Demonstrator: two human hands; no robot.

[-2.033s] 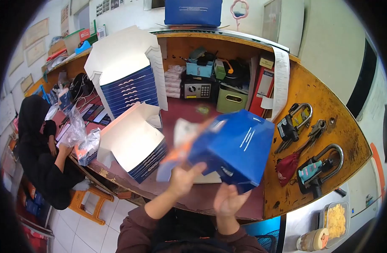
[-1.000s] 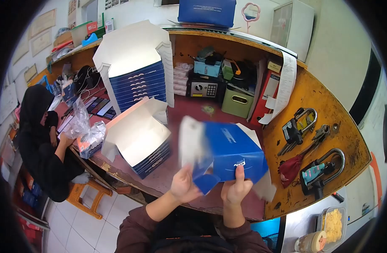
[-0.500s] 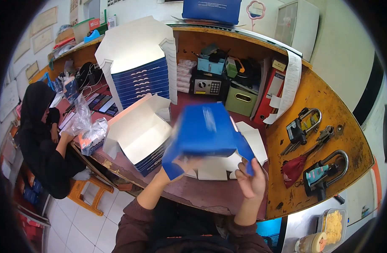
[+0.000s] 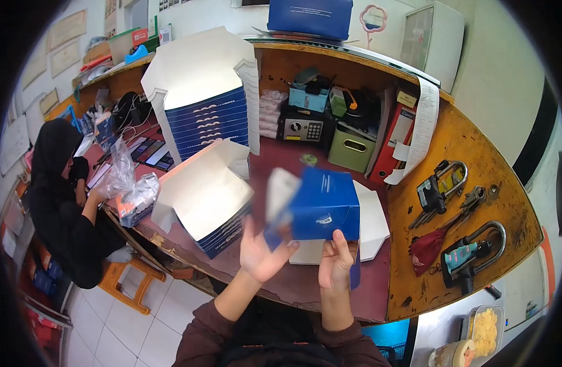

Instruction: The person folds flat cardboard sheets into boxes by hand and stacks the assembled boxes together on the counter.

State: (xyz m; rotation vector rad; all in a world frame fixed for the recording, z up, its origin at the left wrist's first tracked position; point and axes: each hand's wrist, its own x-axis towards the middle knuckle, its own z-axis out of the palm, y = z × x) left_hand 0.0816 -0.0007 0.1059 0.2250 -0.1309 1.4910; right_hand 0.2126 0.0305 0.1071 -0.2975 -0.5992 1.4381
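A blue cardboard box (image 4: 325, 205) is held up above the red desk in front of me, its left flaps smeared by motion. My left hand (image 4: 262, 254) has its fingers apart at the box's lower left; the fingertips lie near a blurred flap. My right hand (image 4: 337, 263) pinches the box's lower front edge between thumb and fingers. Beneath and behind the box lies a white unfolded carton (image 4: 371, 226). Left of my left hand stands an open box stack (image 4: 207, 196) with white insides, and behind it rises a taller stack of blue boxes (image 4: 207, 119).
A seated person in black (image 4: 57, 202) is at the left beside an orange stool (image 4: 131, 281). A plastic-wrapped package (image 4: 134, 196) lies nearby. At the back are a small safe (image 4: 302, 129) and a green box (image 4: 351, 147). Locks (image 4: 437, 186) and keys lie on the right wooden panel.
The blue box has turned, showing its front side, and moved slightly right. My left hand has come off the flap with fingers spread; my right hand has shifted left along the box.
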